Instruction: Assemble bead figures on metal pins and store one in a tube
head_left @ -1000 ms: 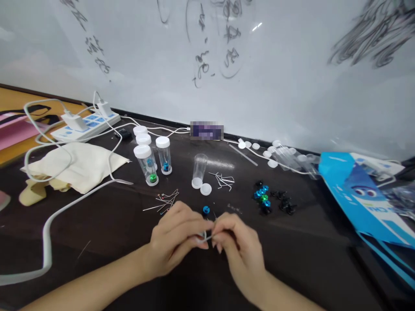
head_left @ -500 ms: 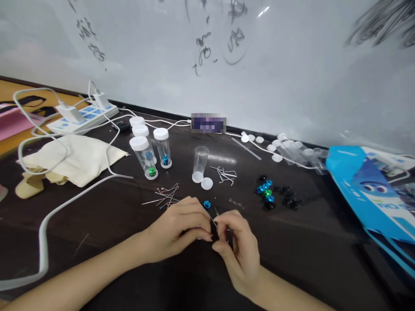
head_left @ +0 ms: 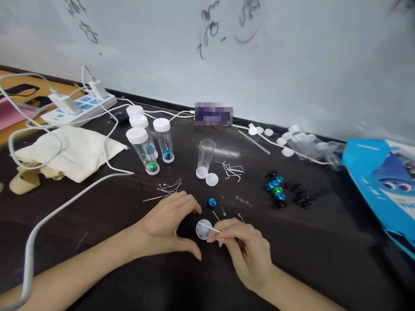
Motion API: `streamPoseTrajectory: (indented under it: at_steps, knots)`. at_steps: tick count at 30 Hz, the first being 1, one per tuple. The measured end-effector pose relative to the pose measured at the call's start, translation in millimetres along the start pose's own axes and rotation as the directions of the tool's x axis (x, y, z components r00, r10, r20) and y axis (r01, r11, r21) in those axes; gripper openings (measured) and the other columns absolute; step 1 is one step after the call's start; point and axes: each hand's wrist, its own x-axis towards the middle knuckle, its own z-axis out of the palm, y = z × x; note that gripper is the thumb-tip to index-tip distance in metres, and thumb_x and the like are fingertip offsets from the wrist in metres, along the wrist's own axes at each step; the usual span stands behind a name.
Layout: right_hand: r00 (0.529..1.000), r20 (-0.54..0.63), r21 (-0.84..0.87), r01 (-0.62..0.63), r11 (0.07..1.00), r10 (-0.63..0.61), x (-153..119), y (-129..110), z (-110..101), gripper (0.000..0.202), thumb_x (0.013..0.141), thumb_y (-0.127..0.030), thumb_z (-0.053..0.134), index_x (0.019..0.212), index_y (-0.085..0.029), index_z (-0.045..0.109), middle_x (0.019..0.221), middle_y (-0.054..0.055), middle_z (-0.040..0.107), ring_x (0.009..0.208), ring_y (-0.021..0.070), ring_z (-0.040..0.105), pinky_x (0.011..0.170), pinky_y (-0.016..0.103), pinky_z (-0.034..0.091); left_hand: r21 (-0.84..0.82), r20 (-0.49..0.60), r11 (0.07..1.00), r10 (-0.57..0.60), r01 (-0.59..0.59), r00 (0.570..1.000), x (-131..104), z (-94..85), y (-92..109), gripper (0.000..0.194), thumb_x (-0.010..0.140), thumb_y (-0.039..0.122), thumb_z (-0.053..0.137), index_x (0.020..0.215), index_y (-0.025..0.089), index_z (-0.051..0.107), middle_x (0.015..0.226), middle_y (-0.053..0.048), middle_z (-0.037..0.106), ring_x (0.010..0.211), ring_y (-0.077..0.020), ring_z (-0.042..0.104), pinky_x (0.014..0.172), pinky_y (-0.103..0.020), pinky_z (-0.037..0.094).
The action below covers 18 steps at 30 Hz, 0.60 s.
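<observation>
One dark table [head_left: 155, 283] lies below; well in from its far edge, the left hand [head_left: 170, 229] is open, thumb spread from fingers; the right hand [head_left: 248, 248] is pinched closed; four capped tubes [head_left: 142, 151] stand nearer that edge; a white cap [head_left: 202, 233] sits between the hands; the right hand grips a thin rod [head_left: 209, 227] (pale, slanting over the cap); a blue bead [head_left: 212, 202] lies just beyond.

Whiteboard [head_left: 136, 47] above, power strip [head_left: 91, 103] and cream cloth [head_left: 76, 151] to the left.
Black handwriting [head_left: 89, 33] marks the whiteboard; two white chargers [head_left: 66, 104] sit in the power strip, white cables [head_left: 29, 259] loop across the cloth, and a blue packet [head_left: 366, 170] printed with cartoon eyes lies at the right edge.
</observation>
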Motion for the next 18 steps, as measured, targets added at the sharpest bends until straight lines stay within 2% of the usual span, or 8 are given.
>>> streamPoseTrajectory:
  at_steps: [5,10,14,18]
  knots:
    - [1.0,0.017,0.013,-0.014,1.0,0.014,1.7,1.8,-2.0,0.028,0.087,0.004,0.054,0.104,-0.018,0.06,0.088,0.007,0.073,0.087,0.0195,0.072,0.069,0.03,0.061,0.013,0.048,1.0,-0.015,0.015,0.999,3.1,6.6,-3.1,0.06,0.066,0.064,0.072,0.1,0.017,0.059,0.097,-0.008,0.062,0.084,-0.0239,0.054,0.076,-0.038,0.045]
    - [1.0,-0.006,0.008,-0.024,1.0,0.024,3.0,2.3,-1.1,0.031,0.085,0.005,0.056,0.105,-0.019,0.061,0.086,0.005,0.072,0.083,0.0196,0.072,0.068,0.033,0.063,-0.044,0.047,0.999,0.016,-0.014,0.999,1.8,6.8,-7.2,0.035,0.08,0.041,0.072,0.106,0.019,0.064,0.099,-0.007,0.06,0.089,-0.022,0.052,0.082,-0.037,0.044]
    - [1.0,0.014,-0.047,-0.021,0.999,0.022,4.4,1.1,-1.3,0.033,0.084,0.006,0.055,0.106,-0.019,0.062,0.085,0.005,0.074,0.08,0.02,0.073,0.065,0.033,0.063,-0.043,0.06,0.999,0.015,-0.012,0.998,0.6,5.8,-5.7,0.038,0.079,0.037,0.073,0.112,0.02,0.065,0.106,-0.008,0.06,0.094,-0.0233,0.05,0.086,-0.039,0.042]
    - [0.998,0.067,-0.158,-0.009,0.987,0.02,5.5,-0.6,-4.1,0.034,0.087,0.004,0.053,0.112,-0.016,0.063,0.087,0.007,0.073,0.075,0.0177,0.07,0.062,0.03,0.06,-0.094,0.074,0.996,-0.001,0.008,0.997,1.6,2.6,-2.4,0.027,0.08,0.029,0.072,0.105,0.021,0.066,0.105,-0.006,0.06,0.094,-0.0217,0.049,0.087,-0.037,0.041]
